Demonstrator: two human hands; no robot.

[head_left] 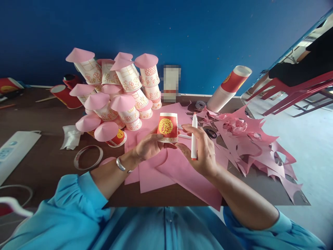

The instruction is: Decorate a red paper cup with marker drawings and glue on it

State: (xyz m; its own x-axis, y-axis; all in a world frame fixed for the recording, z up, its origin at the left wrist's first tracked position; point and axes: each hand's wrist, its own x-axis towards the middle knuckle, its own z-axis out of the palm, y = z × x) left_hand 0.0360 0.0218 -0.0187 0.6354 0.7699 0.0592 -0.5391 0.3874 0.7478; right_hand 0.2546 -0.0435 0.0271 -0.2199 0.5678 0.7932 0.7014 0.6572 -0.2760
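Table (52, 116) bore a spread of pink sheets (151, 177). Left hand (149, 146) pinched red cup (167, 126) low, thumb against fingers, above the sheets. Right hand (205, 152), half-curled beside it, gripped marker (194, 139) near-upright. Could not tell whether right thumb touched cup.

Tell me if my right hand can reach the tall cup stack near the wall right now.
Probably, but your right hand holds a white marker that may need setting down first. Mostly low pink paper scraps lie in between; nothing covers the upper part of the cup stack.
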